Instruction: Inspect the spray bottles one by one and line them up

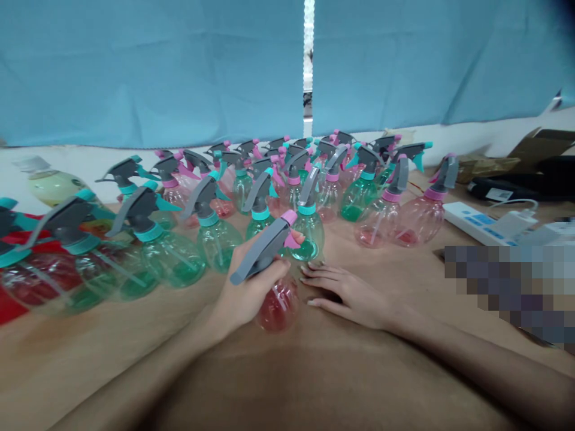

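Note:
My left hand (245, 287) is wrapped round the neck of a pink spray bottle (279, 305) with a grey and pink trigger head. Its clear round body rests low near the table surface, and its lower part looks red. Fingers partly cover the bottle's collar. To the right, my right hand (344, 293) lies on the table with its fingers stretched toward that bottle, holding nothing. Just behind both hands stands a green spray bottle (308, 236) with a turquoise collar and some green liquid.
Rows of green spray bottles (175, 260) and pink spray bottles (378, 224) cover the back and left of the wooden table (341, 371). A white power strip (478, 224) with a plugged-in charger lies at right. Behind hangs a blue cloth (179, 72).

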`<state>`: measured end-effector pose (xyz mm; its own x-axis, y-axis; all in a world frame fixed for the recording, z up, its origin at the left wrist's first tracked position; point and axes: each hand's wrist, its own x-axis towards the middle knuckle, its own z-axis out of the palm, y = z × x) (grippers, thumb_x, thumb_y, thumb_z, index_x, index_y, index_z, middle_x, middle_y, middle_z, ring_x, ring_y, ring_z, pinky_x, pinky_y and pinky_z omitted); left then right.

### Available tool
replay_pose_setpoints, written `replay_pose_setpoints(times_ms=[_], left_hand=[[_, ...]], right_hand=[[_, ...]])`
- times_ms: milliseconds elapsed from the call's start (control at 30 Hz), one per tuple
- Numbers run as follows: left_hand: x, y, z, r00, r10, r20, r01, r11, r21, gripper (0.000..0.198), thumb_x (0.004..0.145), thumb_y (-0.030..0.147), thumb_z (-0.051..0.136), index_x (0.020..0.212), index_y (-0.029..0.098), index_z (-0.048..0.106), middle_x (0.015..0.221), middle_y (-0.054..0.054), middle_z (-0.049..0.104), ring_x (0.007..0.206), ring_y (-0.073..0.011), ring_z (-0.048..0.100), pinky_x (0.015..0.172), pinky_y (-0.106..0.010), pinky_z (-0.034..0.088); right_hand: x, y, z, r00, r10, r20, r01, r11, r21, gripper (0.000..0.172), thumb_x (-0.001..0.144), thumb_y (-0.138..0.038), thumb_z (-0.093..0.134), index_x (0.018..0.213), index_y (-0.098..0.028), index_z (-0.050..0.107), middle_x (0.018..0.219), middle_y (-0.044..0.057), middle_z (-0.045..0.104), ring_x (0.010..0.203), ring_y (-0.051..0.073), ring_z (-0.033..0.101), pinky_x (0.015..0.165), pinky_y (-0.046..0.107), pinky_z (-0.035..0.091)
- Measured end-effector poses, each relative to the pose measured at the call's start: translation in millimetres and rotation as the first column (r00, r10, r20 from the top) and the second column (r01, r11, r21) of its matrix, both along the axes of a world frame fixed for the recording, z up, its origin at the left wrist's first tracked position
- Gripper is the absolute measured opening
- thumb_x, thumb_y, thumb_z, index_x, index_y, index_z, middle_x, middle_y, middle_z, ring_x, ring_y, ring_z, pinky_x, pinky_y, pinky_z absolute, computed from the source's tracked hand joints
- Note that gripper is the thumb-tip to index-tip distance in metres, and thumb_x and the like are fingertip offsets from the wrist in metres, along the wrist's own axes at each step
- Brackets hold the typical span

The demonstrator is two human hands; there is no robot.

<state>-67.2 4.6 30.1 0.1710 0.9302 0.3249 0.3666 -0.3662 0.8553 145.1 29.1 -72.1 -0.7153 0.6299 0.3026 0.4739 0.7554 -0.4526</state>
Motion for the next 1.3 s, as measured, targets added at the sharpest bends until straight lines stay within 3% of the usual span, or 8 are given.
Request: replay_pose_setpoints(times_ms=[167, 300, 367, 600, 867, 1067, 1300], left_hand=[[0.0, 0.4, 1.3, 0.999, -0.024, -0.023, 0.025, 0.998, 0.05, 0.018, 0.074, 0.021, 0.054, 0.089, 0.026, 0.062, 0.063, 0.005, 0.051, 0.056, -0.0137, 0.046, 0.054, -0.027, 0.037], [0.6, -0.1, 3.7, 0.997, 0.053, -0.05, -0.05, 0.997, 0.055, 0.003, 0.071, 0.022, 0.054, 0.072, 0.025, 0.055, 0.058, 0.006, 0.039, 0.051, -0.013, 0.038, 0.049, -0.026, 0.032], [1.0, -0.2, 4.6, 0.995, 0.08, -0.06, -0.077, 0.995, 0.057, 0.005, 0.069, 0.023, 0.054, 0.066, 0.024, 0.05, 0.057, 0.005, 0.037, 0.051, -0.0136, 0.037, 0.049, -0.027, 0.032], [0.9, -1.0, 2.6, 0.998, 0.066, -0.017, -0.065, 0.997, 0.043, 0.005, 0.07, 0.024, 0.055, 0.071, 0.025, 0.059, 0.068, 0.002, 0.059, 0.063, -0.0178, 0.053, 0.057, -0.031, 0.044], [1.1, 1.4, 3.6, 0.997, 0.069, -0.044, -0.066, 0.996, 0.067, 0.002, 0.067, 0.022, 0.052, 0.067, 0.024, 0.053, 0.058, 0.005, 0.044, 0.052, -0.0141, 0.039, 0.048, -0.027, 0.032], [2.1, 1.0, -0.4, 0.995, 0.092, -0.032, -0.091, 0.996, 0.018, 0.008, 0.073, 0.029, 0.056, 0.078, 0.024, 0.053, 0.065, 0.004, 0.052, 0.059, -0.0159, 0.049, 0.057, -0.029, 0.04], [1.7, 1.2, -1.3, 0.994, 0.098, -0.043, -0.096, 0.995, 0.041, 0.01, 0.074, 0.03, 0.057, 0.081, 0.024, 0.056, 0.063, 0.004, 0.053, 0.057, -0.0152, 0.05, 0.055, -0.028, 0.04]], right_hand=[[-0.2, -0.3, 0.2, 1.0, -0.001, -0.015, 0.001, 1.0, -0.009, 0.046, 0.093, -0.046, 0.048, 0.133, -0.023, 0.052, 0.139, 0.008, 0.052, 0.131, 0.023, 0.045, 0.11, 0.045, 0.035], [-0.4, -0.7, 1.9, 1.0, 0.001, 0.001, -0.001, 1.0, -0.013, 0.048, 0.093, -0.046, 0.048, 0.134, -0.022, 0.051, 0.14, 0.008, 0.051, 0.132, 0.022, 0.044, 0.111, 0.045, 0.034], [-0.4, -0.6, 2.1, 1.0, 0.0, 0.003, 0.0, 1.0, -0.013, 0.047, 0.093, -0.046, 0.048, 0.134, -0.022, 0.051, 0.14, 0.008, 0.052, 0.132, 0.023, 0.044, 0.111, 0.045, 0.035], [0.2, 0.5, -0.2, 1.0, 0.006, -0.001, -0.006, 1.0, 0.0, 0.047, 0.093, -0.046, 0.047, 0.134, -0.023, 0.052, 0.14, 0.007, 0.051, 0.133, 0.023, 0.043, 0.111, 0.045, 0.035], [-0.2, 0.0, 0.9, 1.0, 0.0, 0.018, 0.0, 1.0, -0.004, 0.048, 0.094, -0.047, 0.046, 0.134, -0.021, 0.051, 0.141, 0.008, 0.05, 0.133, 0.022, 0.042, 0.112, 0.044, 0.033], [-0.4, -0.5, 1.3, 1.0, 0.0, -0.009, 0.0, 1.0, -0.009, 0.047, 0.093, -0.046, 0.048, 0.133, -0.022, 0.053, 0.14, 0.008, 0.052, 0.132, 0.023, 0.044, 0.111, 0.046, 0.035], [-0.1, 0.0, 0.7, 1.0, 0.004, -0.024, -0.004, 1.0, -0.02, 0.047, 0.093, -0.046, 0.049, 0.135, -0.024, 0.051, 0.139, 0.007, 0.052, 0.132, 0.024, 0.045, 0.11, 0.046, 0.035]])
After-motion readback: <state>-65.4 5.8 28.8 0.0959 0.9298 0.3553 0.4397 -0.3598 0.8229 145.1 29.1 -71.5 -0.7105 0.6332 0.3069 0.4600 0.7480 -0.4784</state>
